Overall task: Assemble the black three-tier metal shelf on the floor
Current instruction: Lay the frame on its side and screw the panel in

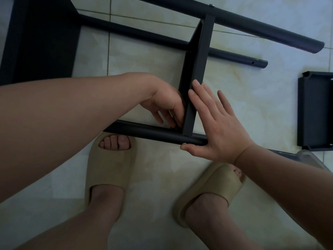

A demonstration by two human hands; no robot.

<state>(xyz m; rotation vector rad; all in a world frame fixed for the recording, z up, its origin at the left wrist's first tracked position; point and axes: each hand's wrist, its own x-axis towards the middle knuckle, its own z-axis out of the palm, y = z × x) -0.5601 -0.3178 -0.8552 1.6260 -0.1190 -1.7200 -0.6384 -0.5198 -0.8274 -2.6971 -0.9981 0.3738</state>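
Observation:
The black metal shelf lies partly built on the tiled floor. A flat shelf tier stands on edge between round black posts. Its lower end meets the near post. My left hand reaches inside that corner, fingers curled down at the joint; what they hold is hidden. My right hand lies flat against the tier's outer face, fingers straight, thumb under the near post. Two more posts, a thick far one and a thinner one, run across the top.
A large black panel fills the upper left. Another black shelf tier lies on the floor at the right, with a clear plastic bag below it. My two feet in beige slippers stand just under the near post.

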